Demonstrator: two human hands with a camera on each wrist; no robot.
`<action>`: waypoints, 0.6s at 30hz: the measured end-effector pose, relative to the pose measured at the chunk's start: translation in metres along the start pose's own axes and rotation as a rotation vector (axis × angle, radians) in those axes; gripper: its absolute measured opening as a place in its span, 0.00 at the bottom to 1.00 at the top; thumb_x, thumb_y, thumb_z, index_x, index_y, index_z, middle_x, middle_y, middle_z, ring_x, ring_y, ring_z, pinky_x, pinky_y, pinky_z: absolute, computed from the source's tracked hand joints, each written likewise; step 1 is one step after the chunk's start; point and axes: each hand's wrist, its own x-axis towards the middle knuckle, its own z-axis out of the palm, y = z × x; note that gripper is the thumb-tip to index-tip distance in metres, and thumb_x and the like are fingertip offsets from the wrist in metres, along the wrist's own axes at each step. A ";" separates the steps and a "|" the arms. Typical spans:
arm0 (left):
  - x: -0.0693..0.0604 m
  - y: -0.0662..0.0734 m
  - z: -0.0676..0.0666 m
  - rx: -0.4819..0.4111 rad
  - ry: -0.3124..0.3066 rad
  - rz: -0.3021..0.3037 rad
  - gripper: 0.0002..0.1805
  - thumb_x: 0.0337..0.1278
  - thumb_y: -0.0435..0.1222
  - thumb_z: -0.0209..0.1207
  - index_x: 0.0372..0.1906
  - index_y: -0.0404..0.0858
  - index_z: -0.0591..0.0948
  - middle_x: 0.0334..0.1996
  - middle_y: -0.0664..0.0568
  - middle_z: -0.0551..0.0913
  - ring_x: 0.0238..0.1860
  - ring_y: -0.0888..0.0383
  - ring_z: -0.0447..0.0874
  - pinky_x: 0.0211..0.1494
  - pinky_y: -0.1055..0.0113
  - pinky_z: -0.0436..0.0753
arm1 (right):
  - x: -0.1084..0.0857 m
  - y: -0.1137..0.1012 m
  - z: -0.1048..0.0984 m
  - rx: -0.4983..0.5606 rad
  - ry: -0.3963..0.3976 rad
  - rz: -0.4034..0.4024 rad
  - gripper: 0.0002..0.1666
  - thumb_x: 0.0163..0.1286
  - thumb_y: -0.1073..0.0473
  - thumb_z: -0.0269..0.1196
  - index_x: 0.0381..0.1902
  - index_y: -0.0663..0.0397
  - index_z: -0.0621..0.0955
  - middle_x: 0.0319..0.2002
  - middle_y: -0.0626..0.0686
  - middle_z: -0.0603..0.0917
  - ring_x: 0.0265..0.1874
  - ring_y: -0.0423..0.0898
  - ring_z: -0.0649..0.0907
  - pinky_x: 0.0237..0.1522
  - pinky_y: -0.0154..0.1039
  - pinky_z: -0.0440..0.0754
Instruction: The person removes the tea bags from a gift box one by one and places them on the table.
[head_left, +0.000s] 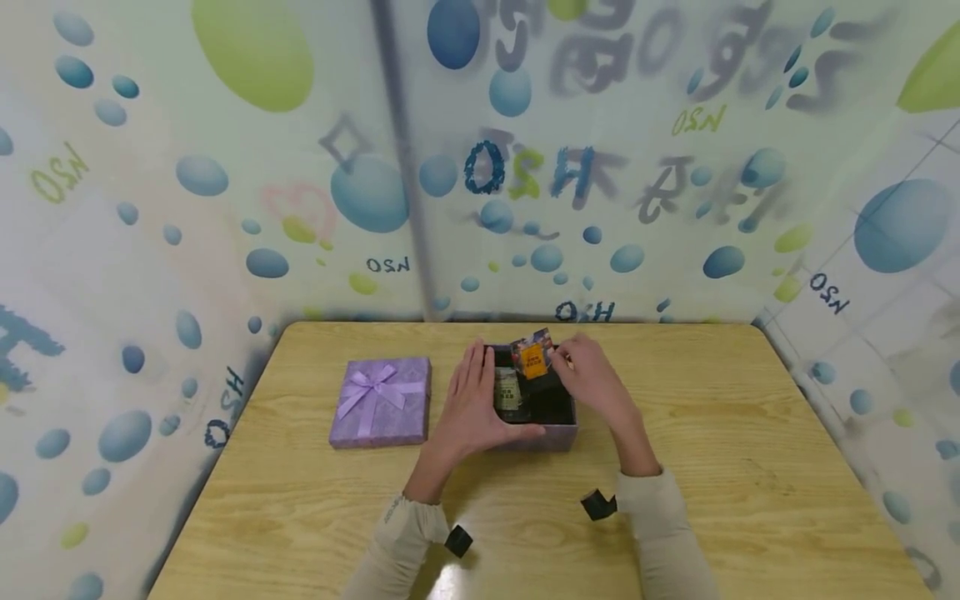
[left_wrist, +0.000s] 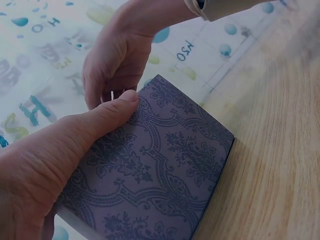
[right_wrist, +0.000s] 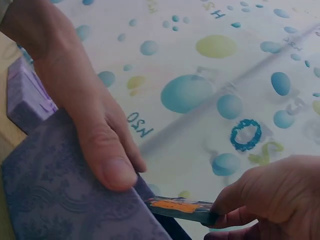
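Print on the orange-labelled packet (head_left: 533,360) too small to read. Left hand (left_wrist: 55,155) cut by left edge in left wrist view, inside of the box (left_wrist: 160,165) hidden there; right hand (right_wrist: 277,195) cut by right wrist view's right edge.

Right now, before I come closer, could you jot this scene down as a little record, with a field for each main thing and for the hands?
Surface: wooden table
Box: purple, patterned, dark inside, lid off
Lid: purple with a ribbon bow, on the table left of the box
Left hand: rests against the box's near-left corner
Right hand: pinches a small pack
Small pack: orange label, tilted at the box's opening
Inside box: pale-labelled item; its wording is unreadable
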 end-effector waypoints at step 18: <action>-0.001 0.000 -0.001 -0.023 -0.027 -0.023 0.82 0.35 0.82 0.62 0.85 0.44 0.33 0.84 0.54 0.24 0.85 0.49 0.26 0.84 0.44 0.42 | -0.002 0.029 -0.021 0.027 -0.005 0.096 0.17 0.83 0.59 0.54 0.38 0.66 0.82 0.39 0.61 0.79 0.37 0.54 0.76 0.39 0.48 0.74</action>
